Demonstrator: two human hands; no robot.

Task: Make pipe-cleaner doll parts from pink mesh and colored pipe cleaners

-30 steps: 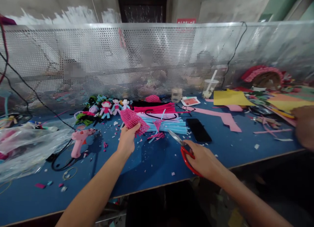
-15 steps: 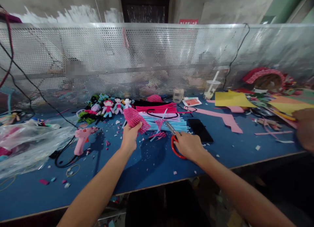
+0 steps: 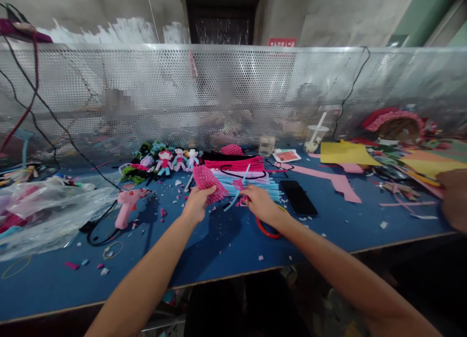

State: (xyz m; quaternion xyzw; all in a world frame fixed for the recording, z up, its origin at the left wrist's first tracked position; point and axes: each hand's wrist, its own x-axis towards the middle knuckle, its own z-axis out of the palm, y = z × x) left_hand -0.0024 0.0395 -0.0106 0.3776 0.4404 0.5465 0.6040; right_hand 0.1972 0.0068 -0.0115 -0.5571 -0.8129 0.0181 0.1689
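My left hand (image 3: 199,203) is closed round a pink foam net sleeve (image 3: 208,182), held up over the table. To its right my right hand (image 3: 260,201) has its fingertips pinched together at a small pink foam net scrap (image 3: 238,184) with a light blue strip (image 3: 230,204) beside it. Scissors with a red handle (image 3: 268,232) lie on the table under my right hand, their blades hidden by it. Behind both hands lie bundles of light blue pipe cleaners (image 3: 272,193) and bright pink pipe cleaners (image 3: 237,164).
A pink glue gun (image 3: 126,208) and its cord stand left, near a clear plastic bag (image 3: 44,208). Small dolls (image 3: 178,159) sit behind. A black phone (image 3: 298,198), yellow sheet (image 3: 346,153) and drink cup (image 3: 315,137) are right. Another person's hand (image 3: 454,196) shows at the right edge.
My right hand has let go of the scissors and moved left to the pink net scrap. The scissors now lie on the table. My left hand still holds the foam net sleeve.
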